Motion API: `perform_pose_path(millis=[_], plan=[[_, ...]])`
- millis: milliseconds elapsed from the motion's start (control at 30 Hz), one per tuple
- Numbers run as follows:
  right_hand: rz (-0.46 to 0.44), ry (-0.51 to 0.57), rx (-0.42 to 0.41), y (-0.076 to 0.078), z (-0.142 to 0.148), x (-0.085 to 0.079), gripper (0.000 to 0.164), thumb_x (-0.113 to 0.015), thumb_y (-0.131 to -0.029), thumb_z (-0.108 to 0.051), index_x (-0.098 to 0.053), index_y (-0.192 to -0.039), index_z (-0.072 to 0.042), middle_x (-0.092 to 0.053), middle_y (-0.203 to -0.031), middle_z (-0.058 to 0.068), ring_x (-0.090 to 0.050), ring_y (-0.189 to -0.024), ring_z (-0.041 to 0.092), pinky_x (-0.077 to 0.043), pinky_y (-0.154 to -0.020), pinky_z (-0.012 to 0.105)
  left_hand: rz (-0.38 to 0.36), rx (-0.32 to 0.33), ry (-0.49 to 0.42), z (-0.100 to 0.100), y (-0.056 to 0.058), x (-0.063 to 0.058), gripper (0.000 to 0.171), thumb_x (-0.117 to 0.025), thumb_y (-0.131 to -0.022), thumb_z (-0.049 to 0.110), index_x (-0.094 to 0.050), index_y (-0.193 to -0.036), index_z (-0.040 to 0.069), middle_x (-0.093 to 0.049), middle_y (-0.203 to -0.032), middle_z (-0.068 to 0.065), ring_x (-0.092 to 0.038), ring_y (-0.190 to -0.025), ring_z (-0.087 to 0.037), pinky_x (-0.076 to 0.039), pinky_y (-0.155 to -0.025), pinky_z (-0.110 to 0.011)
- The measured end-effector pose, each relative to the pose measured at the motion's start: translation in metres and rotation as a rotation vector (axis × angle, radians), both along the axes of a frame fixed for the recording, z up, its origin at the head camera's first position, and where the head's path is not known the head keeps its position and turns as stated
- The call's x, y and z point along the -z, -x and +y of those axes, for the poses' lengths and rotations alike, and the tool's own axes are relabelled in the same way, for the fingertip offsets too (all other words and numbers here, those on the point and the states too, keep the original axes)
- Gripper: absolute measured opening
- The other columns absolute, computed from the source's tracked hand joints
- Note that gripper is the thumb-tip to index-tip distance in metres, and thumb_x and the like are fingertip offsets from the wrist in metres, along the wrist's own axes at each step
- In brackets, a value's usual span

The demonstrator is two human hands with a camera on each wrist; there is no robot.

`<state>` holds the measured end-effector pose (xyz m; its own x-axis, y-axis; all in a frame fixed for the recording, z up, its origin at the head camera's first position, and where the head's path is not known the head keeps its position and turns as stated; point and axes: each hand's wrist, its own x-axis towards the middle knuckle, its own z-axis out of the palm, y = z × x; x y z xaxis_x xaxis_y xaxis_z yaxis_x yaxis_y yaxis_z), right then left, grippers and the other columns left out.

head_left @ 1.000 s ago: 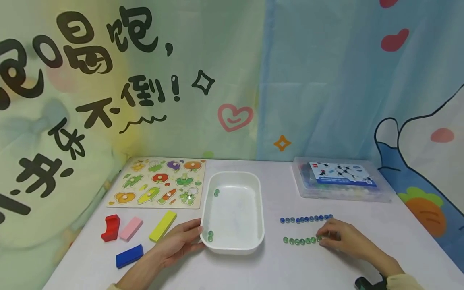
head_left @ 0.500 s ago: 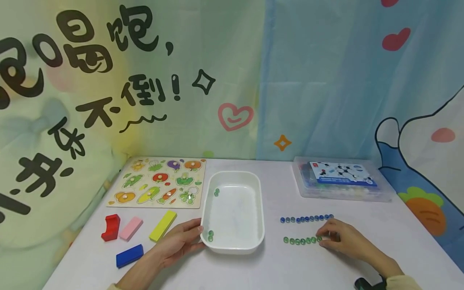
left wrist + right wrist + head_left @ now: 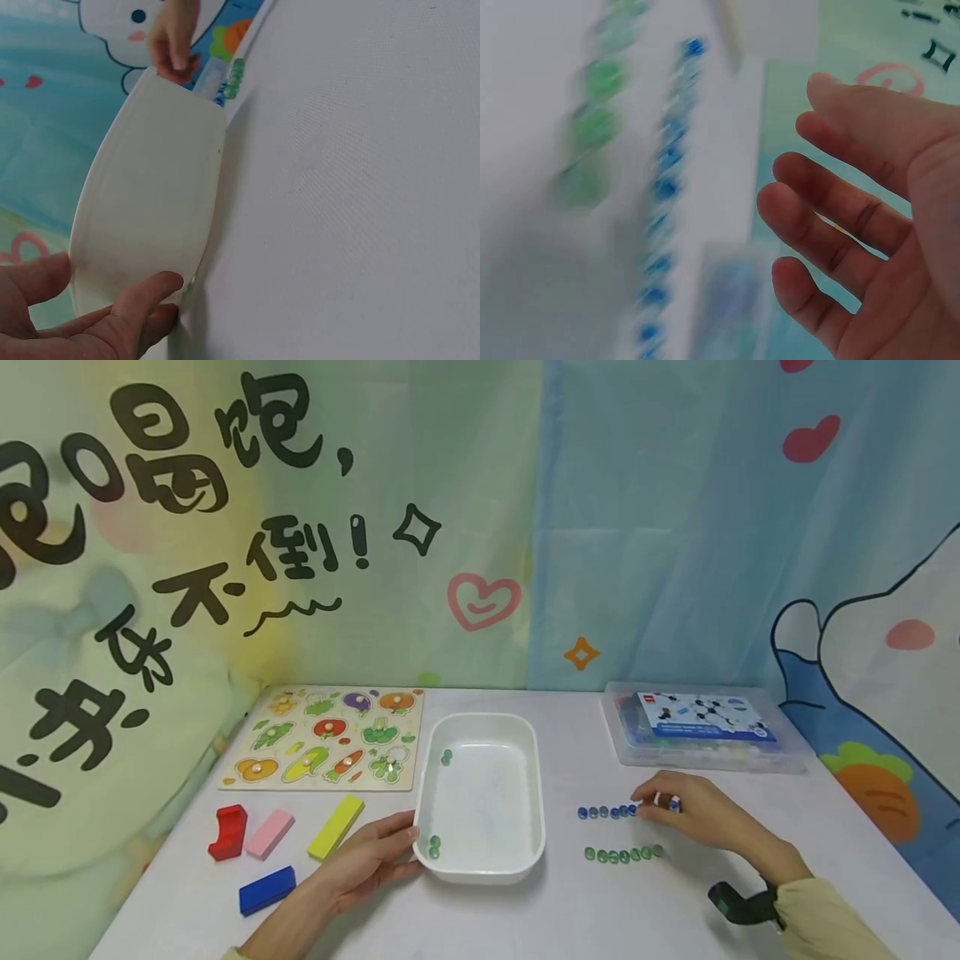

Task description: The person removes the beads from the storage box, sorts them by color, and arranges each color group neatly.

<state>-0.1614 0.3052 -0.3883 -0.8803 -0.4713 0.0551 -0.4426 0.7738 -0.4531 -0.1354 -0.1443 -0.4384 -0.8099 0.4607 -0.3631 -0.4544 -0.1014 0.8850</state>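
A white plastic tub [image 3: 487, 814] stands mid-table, with small green glass beads [image 3: 435, 847] at two spots along its left side. My left hand [image 3: 375, 862] holds the tub's left wall; in the left wrist view the thumb is at the rim and the fingers lie against the side. To the right run a row of blue beads [image 3: 615, 812] and, nearer me, a row of green beads [image 3: 624, 857]. Over the right part of the blue row hovers my right hand [image 3: 697, 810], hiding some beads. Its fingers are loosely bent around nothing in the right wrist view.
A vegetable puzzle board [image 3: 322, 739] lies at the back left. Before it are red [image 3: 227, 832], pink [image 3: 271, 833], yellow [image 3: 336, 828] and blue [image 3: 267, 891] blocks. A clear plastic box [image 3: 705, 727] sits at the back right. A black device [image 3: 742, 906] is on my right wrist.
My right hand has left the right end of the green row and moved up and left to the blue row. The left hand and the tub stay in place.
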Motion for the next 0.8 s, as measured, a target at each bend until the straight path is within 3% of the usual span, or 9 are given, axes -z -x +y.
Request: perform_pose_path(millis=[233, 433, 567, 800], plan=[[0.015, 0.012, -0.058, 0.035, -0.063, -0.03, 0.024, -0.068, -0.09, -0.03, -0.071, -0.109, -0.015, -0.067, -0.094, -0.007, -0.054, -0.079, 0.003, -0.049, -0.059, 0.018, 0.002, -0.01, 0.0, -0.002, 0.0, 0.0, 0.066, -0.053, -0.1, 0.025, -0.021, -0.152, -0.002, -0.03, -0.154, -0.025, -0.053, -0.128, -0.024, -0.051, -0.104, -0.039], [0.04, 0.042, -0.179, 0.069, -0.123, -0.047, 0.026, -0.069, -0.09, -0.026, -0.07, -0.11, -0.011, -0.068, -0.095, -0.001, -0.058, -0.078, 0.009, -0.051, -0.061, 0.02, 0.003, -0.012, -0.004, -0.001, 0.001, -0.001, 0.066, -0.054, -0.1, 0.024, -0.022, -0.151, -0.003, -0.031, -0.154, -0.025, -0.053, -0.127, -0.024, -0.05, -0.104, -0.039], [0.031, 0.023, -0.238, 0.089, -0.159, -0.044, 0.023, -0.069, -0.09, -0.025, -0.071, -0.109, -0.012, -0.068, -0.097, 0.0, -0.06, -0.08, 0.011, -0.052, -0.066, 0.021, -0.001, -0.015, -0.005, 0.001, 0.001, -0.002, 0.067, -0.055, -0.099, 0.023, -0.023, -0.151, -0.003, -0.032, -0.153, -0.025, -0.053, -0.127, -0.025, -0.05, -0.104, -0.039], [-0.086, -0.086, -0.232, 0.115, -0.213, -0.022, 0.023, -0.07, -0.09, -0.024, -0.071, -0.109, -0.011, -0.066, -0.094, 0.001, -0.058, -0.082, 0.013, -0.052, -0.073, 0.024, 0.0, -0.017, -0.006, 0.001, 0.002, -0.002, 0.065, -0.055, -0.099, 0.023, -0.024, -0.151, -0.003, -0.032, -0.153, -0.025, -0.053, -0.127, -0.025, -0.05, -0.104, -0.04]])
